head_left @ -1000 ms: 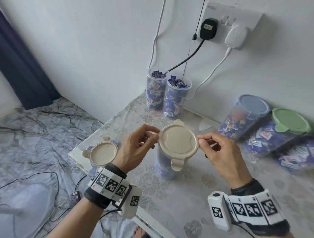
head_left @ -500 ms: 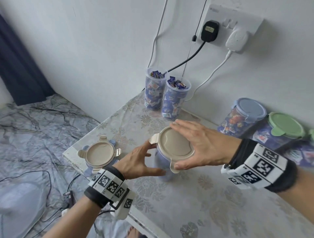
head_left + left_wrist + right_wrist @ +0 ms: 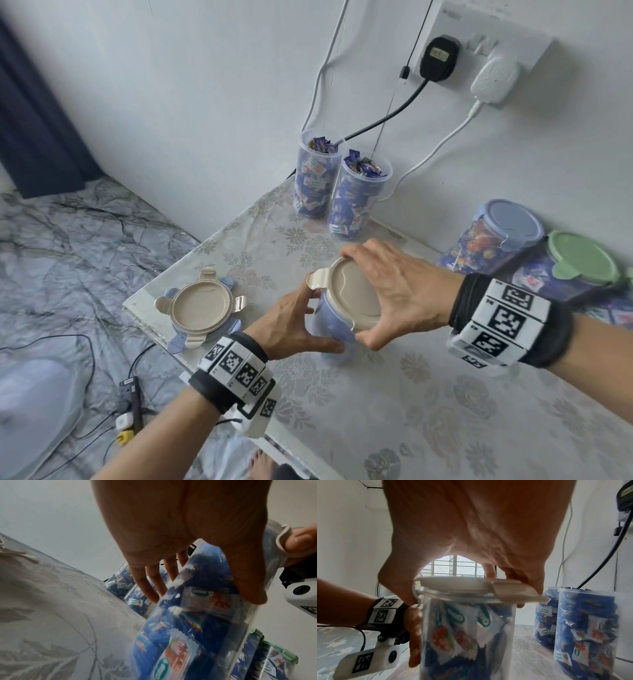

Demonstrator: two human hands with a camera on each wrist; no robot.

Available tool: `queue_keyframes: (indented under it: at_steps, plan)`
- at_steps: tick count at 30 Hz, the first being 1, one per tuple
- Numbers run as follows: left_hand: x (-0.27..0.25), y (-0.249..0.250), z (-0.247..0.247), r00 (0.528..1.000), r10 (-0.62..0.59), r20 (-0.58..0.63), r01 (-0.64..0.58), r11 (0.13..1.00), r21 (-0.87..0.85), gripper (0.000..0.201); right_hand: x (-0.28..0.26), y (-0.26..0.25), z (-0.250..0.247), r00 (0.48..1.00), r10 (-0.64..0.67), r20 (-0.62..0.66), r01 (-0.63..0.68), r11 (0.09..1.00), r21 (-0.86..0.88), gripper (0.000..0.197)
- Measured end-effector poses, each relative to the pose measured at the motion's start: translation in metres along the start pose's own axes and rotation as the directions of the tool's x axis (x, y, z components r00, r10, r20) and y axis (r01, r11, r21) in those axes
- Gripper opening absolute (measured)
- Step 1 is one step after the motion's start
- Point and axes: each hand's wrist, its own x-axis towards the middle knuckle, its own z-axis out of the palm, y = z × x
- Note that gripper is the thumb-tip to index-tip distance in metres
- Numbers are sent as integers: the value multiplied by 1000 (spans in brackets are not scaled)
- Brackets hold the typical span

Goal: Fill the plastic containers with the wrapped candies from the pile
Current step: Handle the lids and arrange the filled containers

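Head view, left to right: spare lids (image 3: 200,310) lie at the desk (image 3: 376,411) edge; the left hand (image 3: 291,325) wraps the candy-filled container (image 3: 330,337) at centre; the right hand (image 3: 400,291) claws over its beige lid (image 3: 352,291), likely sealing. Two filled containers (image 3: 337,185) behind lack lids; lidded ones (image 3: 493,240) lie right. No pile shows.

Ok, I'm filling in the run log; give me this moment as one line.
left hand: grips candy jar | right hand: presses beige lid on it | clips: unlatched | table: two more jars uncapped
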Motion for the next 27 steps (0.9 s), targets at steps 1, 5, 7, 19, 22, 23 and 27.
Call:
queue_keyframes:
  at_steps: [1, 5, 7, 19, 22, 23, 27]
  plan:
    - [0, -1, 0, 1000, -5, -4, 5, 1000, 8, 99, 2, 0, 0, 1000, 2, 5, -2, 1000, -6, 103]
    - [-1, -1, 2, 1000, -6, -21, 7, 1000, 20, 97, 5, 0, -1, 1000, 21, 22, -21, 999, 26, 102]
    - [-2, 0, 4, 999, 15, -31, -15, 1000, 10, 98, 4, -1, -2, 999, 35, 21, -37, 998, 55, 103]
    - [-8, 1, 23, 987, 60, -147, -62, 998, -15, 111, -8, -20, 10, 897, 411, -165, -404, 912, 73, 102]
    - [-2, 3, 21, 990, 53, -130, -59, 997, -45, 104, -11, -7, 4, 908, 388, -160, -375, 921, 105, 98]
    - [0, 3, 20, 992, 56, -109, -63, 996, -67, 101, -14, -2, 1, 914, 379, -146, -363, 924, 123, 95]
    - [8, 2, 10, 995, 95, -19, -96, 993, -64, 91, -30, 11, -14, 937, 345, -64, -340, 938, 70, 84]
